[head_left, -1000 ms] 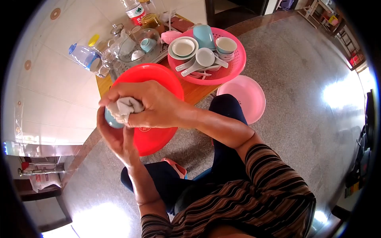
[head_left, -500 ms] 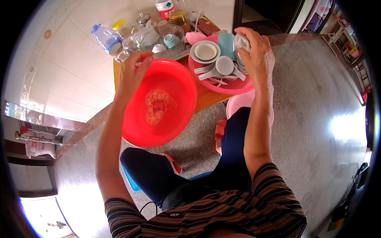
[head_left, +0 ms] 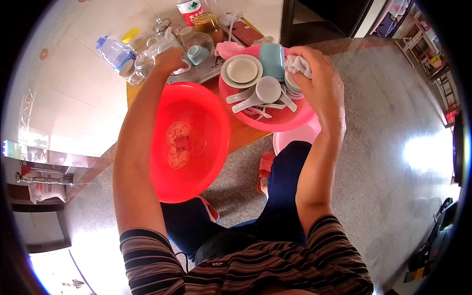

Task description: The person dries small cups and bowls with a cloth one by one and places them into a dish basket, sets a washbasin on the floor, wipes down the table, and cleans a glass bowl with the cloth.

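Note:
My left hand reaches over the tray of glassware, its fingers closed on a small white cup that they mostly cover. Right beside it is a pale teal cup. A crumpled white cloth is pinched in my right hand, above the right side of a pink basket. In that basket are stacked white bowls, a teal mug and several white spoons. Below my left forearm, a red basin with a heart print is tilted toward me.
Behind the tray stand a blue-capped plastic bottle, a yellow-lidded jar and an amber jar against the tiled wall. A pink basin sits under the basket, near my knee. The wooden table edge shows between the basins.
My left hand has moved from above the red basin's rim forward to the tray and onto the small white cup. My right hand keeps the cloth. The view has shifted slightly.

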### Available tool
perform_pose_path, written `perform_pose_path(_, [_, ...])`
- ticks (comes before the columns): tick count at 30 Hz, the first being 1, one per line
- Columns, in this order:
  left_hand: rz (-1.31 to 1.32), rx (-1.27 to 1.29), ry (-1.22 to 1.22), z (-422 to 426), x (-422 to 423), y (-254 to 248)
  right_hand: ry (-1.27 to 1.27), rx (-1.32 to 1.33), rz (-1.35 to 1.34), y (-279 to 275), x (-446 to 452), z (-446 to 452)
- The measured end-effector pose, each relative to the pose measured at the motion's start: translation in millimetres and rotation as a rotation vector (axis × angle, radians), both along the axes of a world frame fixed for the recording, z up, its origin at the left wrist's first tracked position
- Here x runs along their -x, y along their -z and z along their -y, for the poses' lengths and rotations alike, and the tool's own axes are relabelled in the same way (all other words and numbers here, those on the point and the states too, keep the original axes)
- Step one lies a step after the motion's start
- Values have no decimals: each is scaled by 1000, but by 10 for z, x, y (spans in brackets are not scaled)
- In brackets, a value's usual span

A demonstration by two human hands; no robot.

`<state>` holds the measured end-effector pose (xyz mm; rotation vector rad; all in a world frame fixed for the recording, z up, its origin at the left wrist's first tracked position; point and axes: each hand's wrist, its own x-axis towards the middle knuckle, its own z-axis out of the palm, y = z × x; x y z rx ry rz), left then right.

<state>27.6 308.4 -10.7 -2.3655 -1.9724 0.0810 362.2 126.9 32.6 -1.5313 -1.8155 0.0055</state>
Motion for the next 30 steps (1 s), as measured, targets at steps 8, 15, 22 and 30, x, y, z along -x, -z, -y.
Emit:
perform_pose_path(8, [-47,93,251,-397,251,174,-164,-360,-306,-174,198,54])
perform_pose_path(15, [1400,217,75,982,117,-800,-408,-172,-996,-236,585,164])
perform_pose_path(22, [2128,326,193,2483,-76,-536,-722,-298,-737,-239,1420,495])
perform_pose_path(30, [1733,-319,351,3103,147,-454,-985,150,-550,-224,1893,867])
